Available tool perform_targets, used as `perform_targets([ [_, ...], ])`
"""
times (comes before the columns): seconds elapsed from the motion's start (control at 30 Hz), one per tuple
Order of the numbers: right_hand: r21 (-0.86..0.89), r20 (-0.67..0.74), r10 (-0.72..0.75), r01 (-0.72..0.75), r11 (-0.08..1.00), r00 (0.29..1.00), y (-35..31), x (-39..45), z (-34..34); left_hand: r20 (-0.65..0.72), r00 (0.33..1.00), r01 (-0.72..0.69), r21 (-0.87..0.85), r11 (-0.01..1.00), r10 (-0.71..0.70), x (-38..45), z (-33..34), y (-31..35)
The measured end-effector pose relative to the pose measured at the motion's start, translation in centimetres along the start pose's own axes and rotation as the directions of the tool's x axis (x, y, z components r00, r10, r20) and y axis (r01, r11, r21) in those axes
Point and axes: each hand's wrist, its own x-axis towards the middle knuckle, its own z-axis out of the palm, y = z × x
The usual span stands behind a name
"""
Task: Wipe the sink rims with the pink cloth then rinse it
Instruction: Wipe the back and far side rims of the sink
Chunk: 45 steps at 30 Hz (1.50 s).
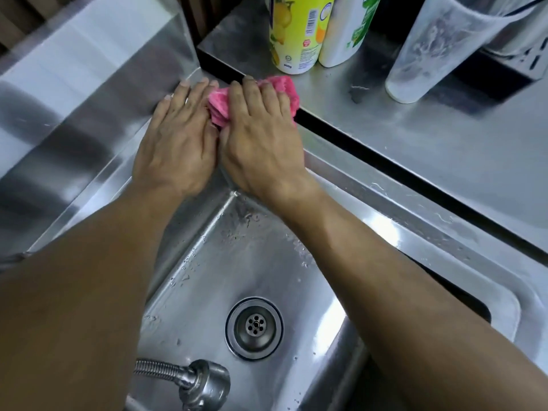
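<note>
The pink cloth lies bunched on the far corner of the steel sink rim. My right hand presses down on top of it, fingers spread over the cloth. Beside it, my left hand lies flat on the rim, its thumb side touching the cloth's left edge. Most of the cloth is hidden under my right hand. Below my forearms, the sink basin is wet, with a round drain in the middle.
A metal faucet head with a flexible hose hangs over the basin's near side. On the counter to the right stand a yellow bottle, a white bottle and a cloudy plastic cup. A steel backsplash rises at left.
</note>
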Motion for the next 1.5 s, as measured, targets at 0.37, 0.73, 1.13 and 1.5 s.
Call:
perform_targets([
  [0.37, 0.037, -0.008, 0.228, -0.228, 0.973, 0.974, 3.9, -9.1, -0.6, 0.016, 1.000, -0.010, 0.065, 0.998, 0.009, -0.2, 0.0, 0.3],
  [0.73, 0.115, -0.080, 0.275, -0.265, 0.957, 0.958, 8.9, -16.2, -0.2, -0.071, 0.956, -0.287, -0.045, 0.957, 0.284, 0.1, 2.3, 6.3],
  [1.13, 0.109, -0.070, 0.174, -0.166, 0.980, 0.982, 8.5, -16.2, -0.1, -0.151, 0.957, -0.259, -0.053, 0.964, 0.249, -0.1, 2.8, 6.4],
  [1.5, 0.172, -0.117, 0.228, -0.206, 0.963, 0.967, 8.0, -15.8, 0.3, -0.206, 0.922, -0.349, -0.081, 0.934, 0.327, -2.3, 3.6, 8.8],
])
